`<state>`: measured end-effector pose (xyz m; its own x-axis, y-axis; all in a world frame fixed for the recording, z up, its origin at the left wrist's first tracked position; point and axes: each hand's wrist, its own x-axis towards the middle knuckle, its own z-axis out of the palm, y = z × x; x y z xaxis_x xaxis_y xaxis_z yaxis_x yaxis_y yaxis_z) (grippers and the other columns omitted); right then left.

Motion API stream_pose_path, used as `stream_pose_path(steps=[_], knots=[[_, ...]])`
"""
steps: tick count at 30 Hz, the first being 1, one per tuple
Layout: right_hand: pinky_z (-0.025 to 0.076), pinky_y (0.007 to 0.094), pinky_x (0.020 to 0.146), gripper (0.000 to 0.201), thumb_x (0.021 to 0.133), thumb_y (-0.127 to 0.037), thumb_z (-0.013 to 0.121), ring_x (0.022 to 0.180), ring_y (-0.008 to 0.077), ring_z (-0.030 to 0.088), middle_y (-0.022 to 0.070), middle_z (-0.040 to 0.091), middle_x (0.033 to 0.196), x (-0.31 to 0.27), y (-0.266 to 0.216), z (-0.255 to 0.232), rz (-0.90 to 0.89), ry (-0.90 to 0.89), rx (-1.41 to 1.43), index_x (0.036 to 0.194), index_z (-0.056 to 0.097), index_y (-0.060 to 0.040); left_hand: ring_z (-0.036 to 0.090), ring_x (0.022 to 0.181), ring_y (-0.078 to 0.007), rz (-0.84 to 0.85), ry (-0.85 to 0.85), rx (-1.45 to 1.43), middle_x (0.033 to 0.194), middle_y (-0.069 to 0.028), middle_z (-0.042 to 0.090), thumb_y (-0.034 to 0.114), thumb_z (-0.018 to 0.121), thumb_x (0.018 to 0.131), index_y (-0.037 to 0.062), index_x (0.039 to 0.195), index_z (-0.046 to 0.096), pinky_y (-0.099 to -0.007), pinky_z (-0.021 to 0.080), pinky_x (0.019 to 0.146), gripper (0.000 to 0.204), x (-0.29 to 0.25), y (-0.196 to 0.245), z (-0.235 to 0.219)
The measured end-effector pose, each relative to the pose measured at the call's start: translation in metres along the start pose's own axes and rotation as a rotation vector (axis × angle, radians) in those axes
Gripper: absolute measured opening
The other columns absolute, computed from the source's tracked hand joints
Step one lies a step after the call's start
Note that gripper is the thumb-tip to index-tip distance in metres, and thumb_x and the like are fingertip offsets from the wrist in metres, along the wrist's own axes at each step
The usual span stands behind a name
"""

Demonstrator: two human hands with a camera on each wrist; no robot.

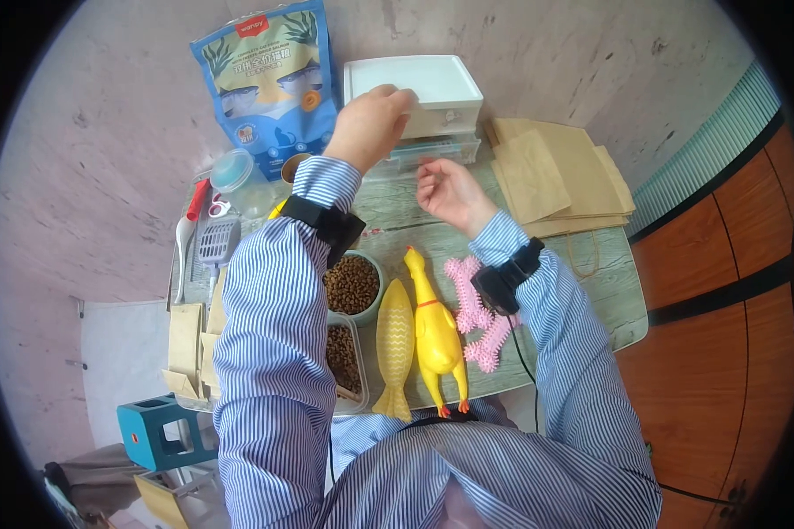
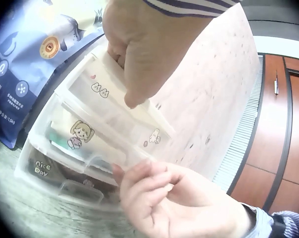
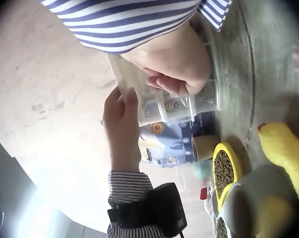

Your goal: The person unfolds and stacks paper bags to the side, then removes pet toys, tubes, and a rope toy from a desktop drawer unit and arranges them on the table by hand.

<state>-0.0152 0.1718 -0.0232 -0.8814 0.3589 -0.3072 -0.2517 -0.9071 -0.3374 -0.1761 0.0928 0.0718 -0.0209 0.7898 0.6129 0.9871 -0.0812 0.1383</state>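
Note:
A small white drawer unit point(image 1: 432, 84) with clear, sticker-decorated drawers point(image 2: 90, 134) stands at the back of the table. My left hand point(image 1: 375, 119) lies on its top, fingers curled over the front edge point(image 2: 139, 49). My right hand point(image 1: 445, 189) is just in front of the drawers, palm up. Its loosely bent fingertips point(image 2: 124, 173) touch the clear front of a lower drawer. In the right wrist view the right hand point(image 3: 177, 64) is pressed close against the unit point(image 3: 159, 106), with the left hand point(image 3: 120, 111) on its top.
A blue pet-food bag point(image 1: 269, 79) leans on the wall left of the drawers. Brown paper bags point(image 1: 560, 176) lie to the right. Nearer me are a bowl of kibble point(image 1: 353, 284), a yellow fish toy point(image 1: 395, 344), a rubber chicken point(image 1: 434, 331), pink bone toys point(image 1: 476, 309) and a scoop point(image 1: 216, 242).

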Motion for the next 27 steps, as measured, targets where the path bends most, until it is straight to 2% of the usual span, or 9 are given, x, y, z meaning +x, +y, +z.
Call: stream_pose_path(steps=[8,11,14,16,17,19,22,23,27], knots=[[0.046,0.0239,0.058,0.022,0.091,-0.007,0.053,0.065,0.0108,0.052,0.0057,0.057,0.08,-0.079,0.032,0.002,-0.008,0.065,-0.159,0.112,0.051,-0.009,0.061,0.085,-0.0367,0.013,0.033,-0.065,0.088,-0.0154,0.062,0.023,0.051,0.088,0.0078,0.091,0.062,-0.0465,0.05,0.075,0.019,0.002,0.001,-0.001],[0.046,0.0237,0.059,0.025,0.092,-0.01,0.054,0.066,0.0108,0.053,0.0066,0.06,0.085,-0.089,0.033,0.0,-0.005,0.013,-0.2,0.117,0.052,-0.0094,0.062,0.093,-0.0349,-0.01,-0.071,0.014,0.103,-0.0136,0.064,0.022,0.049,0.092,0.006,0.11,0.062,-0.0422,0.051,0.081,0.027,0.003,0.001,-0.004],[0.047,0.023,0.062,0.024,0.093,-0.014,0.054,0.068,0.0106,0.055,0.0063,0.063,0.087,-0.101,0.025,0.013,0.024,-0.008,-0.566,0.116,0.058,-0.0097,0.062,0.094,-0.0347,-0.018,-0.07,0.001,0.104,-0.0136,0.064,0.022,0.049,0.093,0.0055,0.111,0.062,-0.0421,0.051,0.082,0.028,0.003,0.002,-0.005],[0.049,0.0236,0.065,0.021,0.095,-0.018,0.055,0.072,0.0096,0.059,0.0044,0.066,0.084,-0.104,0.014,0.029,-0.242,-0.097,-1.224,0.108,0.065,-0.0057,0.061,0.095,-0.0346,-0.026,-0.083,-0.01,0.104,-0.0137,0.064,0.023,0.049,0.092,0.0053,0.111,0.062,-0.042,0.05,0.082,0.029,0.003,0.002,-0.005],[0.049,0.0236,0.065,0.021,0.095,-0.018,0.055,0.072,0.0096,0.059,0.0044,0.066,0.084,-0.098,0.009,0.032,-0.243,-0.099,-1.224,0.108,0.065,-0.0057,0.061,0.095,-0.0346,-0.026,-0.083,-0.008,0.104,-0.0137,0.064,0.023,0.049,0.092,0.0053,0.111,0.062,-0.042,0.05,0.082,0.029,0.002,0.001,-0.004],[0.052,0.0283,0.068,0.02,0.092,-0.019,0.058,0.073,0.0155,0.064,0.0064,0.069,0.081,-0.084,-0.005,0.04,-0.813,-0.094,-1.551,0.1,0.068,-0.0038,0.061,0.086,-0.038,0.006,0.021,-0.073,0.092,-0.0171,0.062,0.024,0.05,0.088,0.006,0.093,0.063,-0.0469,0.049,0.077,0.023,0.002,0.0,0.001],[0.053,0.0344,0.071,0.02,0.086,-0.018,0.062,0.077,0.0257,0.067,0.0116,0.069,0.084,-0.06,-0.029,0.047,-1.044,-0.02,-1.938,0.1,0.068,-0.0044,0.061,0.086,-0.0381,-0.011,0.027,-0.072,0.092,-0.0173,0.062,0.024,0.05,0.087,0.006,0.093,0.064,-0.0471,0.049,0.077,0.023,0.002,0.003,0.001],[0.052,0.0396,0.076,0.021,0.081,-0.018,0.065,0.085,0.0331,0.065,0.0146,0.068,0.09,-0.051,-0.036,0.046,-0.987,-0.014,-2.061,0.098,0.069,-0.0065,0.061,0.086,-0.0381,-0.01,0.029,-0.068,0.092,-0.0173,0.062,0.024,0.05,0.087,0.006,0.093,0.064,-0.0471,0.049,0.077,0.023,0.002,0.002,0.001],[0.05,0.0425,0.085,0.025,0.075,-0.022,0.072,0.097,0.033,0.062,0.0132,0.067,0.097,-0.026,-0.038,0.042,-0.79,0.008,-2.409,0.095,0.069,-0.0068,0.061,0.087,-0.0382,-0.004,0.03,-0.074,0.091,-0.0173,0.063,0.024,0.051,0.087,0.0061,0.093,0.064,-0.0472,0.049,0.077,0.023,0.002,0.0,0.003]])
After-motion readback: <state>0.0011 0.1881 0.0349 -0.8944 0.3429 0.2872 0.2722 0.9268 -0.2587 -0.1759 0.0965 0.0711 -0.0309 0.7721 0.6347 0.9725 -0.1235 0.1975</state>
